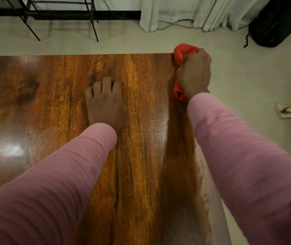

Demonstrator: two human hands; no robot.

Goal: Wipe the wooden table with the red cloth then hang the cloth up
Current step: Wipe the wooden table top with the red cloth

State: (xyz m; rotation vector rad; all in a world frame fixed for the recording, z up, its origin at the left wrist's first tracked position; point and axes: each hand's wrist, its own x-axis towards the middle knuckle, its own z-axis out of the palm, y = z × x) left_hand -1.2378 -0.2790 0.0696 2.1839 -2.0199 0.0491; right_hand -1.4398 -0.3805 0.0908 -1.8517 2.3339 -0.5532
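Red cloth (182, 52) sits at the far right corner of the bench (52, 85), bunched into a soft wad; part pokes out beyond the knuckles, another fold shows near the wrist. Right hand (193, 75) is fisted over it, fingers (201, 54) clamped on the fabric and pressing it down on the wood. I judge the wad is held this way to put weight through the palm while sweeping along the right edge. The cloth looks plush, like fleece or microfibre, though blur keeps me from being sure.

Left hand (104, 103) lies palm down near the middle of the bench, well apart from the cloth, its fingers (106, 85) slightly spread and holding nothing. I read it as a brace while I lean toward the far edge.

The bench top is glossy, dark amber wood with strong grain running near to far, a dark knot at far left and a long crack near centre. Both pink sleeves (61, 183) are ribbed knit.

Beyond the far edge: pale floor (123, 45), white curtains (185, 11), thin black metal legs (35, 34) at far left. No hanging spot identified; wiping appears under way.
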